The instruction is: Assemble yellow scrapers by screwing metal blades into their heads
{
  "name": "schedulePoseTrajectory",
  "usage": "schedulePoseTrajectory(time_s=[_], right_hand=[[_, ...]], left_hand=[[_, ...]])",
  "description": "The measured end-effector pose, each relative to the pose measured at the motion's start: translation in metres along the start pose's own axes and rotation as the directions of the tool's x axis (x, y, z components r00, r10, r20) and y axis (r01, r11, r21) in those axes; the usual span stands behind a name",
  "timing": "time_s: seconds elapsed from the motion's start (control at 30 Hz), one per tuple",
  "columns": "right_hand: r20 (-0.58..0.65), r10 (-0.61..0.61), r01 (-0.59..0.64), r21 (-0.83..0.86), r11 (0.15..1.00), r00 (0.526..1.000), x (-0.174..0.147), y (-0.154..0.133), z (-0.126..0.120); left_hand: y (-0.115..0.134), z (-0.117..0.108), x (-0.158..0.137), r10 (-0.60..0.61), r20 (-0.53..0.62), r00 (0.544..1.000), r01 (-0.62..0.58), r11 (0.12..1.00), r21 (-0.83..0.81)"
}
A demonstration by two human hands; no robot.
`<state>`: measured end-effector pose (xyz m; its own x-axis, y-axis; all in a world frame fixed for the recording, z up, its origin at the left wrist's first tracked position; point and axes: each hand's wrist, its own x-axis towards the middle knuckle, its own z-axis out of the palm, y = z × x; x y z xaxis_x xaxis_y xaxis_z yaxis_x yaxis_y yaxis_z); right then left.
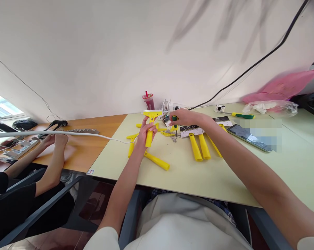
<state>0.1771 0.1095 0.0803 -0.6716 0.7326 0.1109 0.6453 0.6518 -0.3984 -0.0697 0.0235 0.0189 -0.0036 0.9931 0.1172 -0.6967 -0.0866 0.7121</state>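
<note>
My left hand (143, 134) is closed around the handle of a yellow scraper (149, 139), held upright above the table with its wide head on top. To its right, my right hand (185, 117) grips a screwdriver (175, 127) with a green and yellow handle, shaft pointing down. Below the screwdriver lie small metal pieces (174, 139) and a yellow scraper head part (168, 133). A loose yellow handle (157, 161) rests in front of my left hand. Beside my right forearm are several yellow handles (196, 147) with black-and-white cards (191, 130).
A red drink cup (148, 101) stands by the wall. On the right are a phone (249, 138), another screwdriver (242, 115) and a pink bag (282, 85). A white cable (105, 136) crosses at left, near a co-worker's hands (60, 139) at a brown table (107, 125).
</note>
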Motion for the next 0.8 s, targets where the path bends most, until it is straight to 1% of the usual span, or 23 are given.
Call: schedulePoseTrajectory(time_s=[0.13, 0.23, 0.3, 0.4, 0.53, 0.67, 0.8], right_hand=[[0.021, 0.006, -0.006, -0.005, 1.0, 1.0, -0.003, -0.006, -0.005], [-0.002, -0.02, 0.02, -0.009, 1.0, 1.0, -0.006, -0.005, -0.012], [-0.027, -0.051, 0.051, -0.004, 0.999, 0.998, -0.009, -0.003, -0.019], [-0.078, -0.075, 0.076, 0.004, 0.997, 0.994, -0.016, -0.005, -0.033], [-0.165, -0.056, 0.061, 0.026, 0.998, 0.985, -0.027, -0.012, -0.049], [-0.239, -0.049, 0.063, 0.053, 0.997, 0.97, -0.032, -0.014, -0.054], [-0.318, -0.078, 0.098, 0.049, 0.994, 0.945, -0.031, -0.012, -0.053]], left_hand=[[-0.001, -0.001, 0.001, -0.024, 0.01, 1.0, 0.024, 1.0, 0.006], [-0.002, 0.0, 0.0, -0.044, 0.011, 0.999, 0.044, 0.999, 0.006], [-0.002, 0.001, 0.001, -0.083, -0.009, 0.996, 0.083, 0.997, 0.006], [-0.004, 0.002, 0.003, -0.166, -0.062, 0.984, 0.166, 0.986, -0.01], [-0.01, 0.002, 0.004, -0.256, -0.115, 0.96, 0.255, 0.967, -0.025], [-0.018, 0.005, 0.003, -0.332, -0.119, 0.936, 0.334, 0.943, -0.004], [-0.025, 0.008, 0.0, -0.398, -0.105, 0.911, 0.402, 0.915, 0.027]])
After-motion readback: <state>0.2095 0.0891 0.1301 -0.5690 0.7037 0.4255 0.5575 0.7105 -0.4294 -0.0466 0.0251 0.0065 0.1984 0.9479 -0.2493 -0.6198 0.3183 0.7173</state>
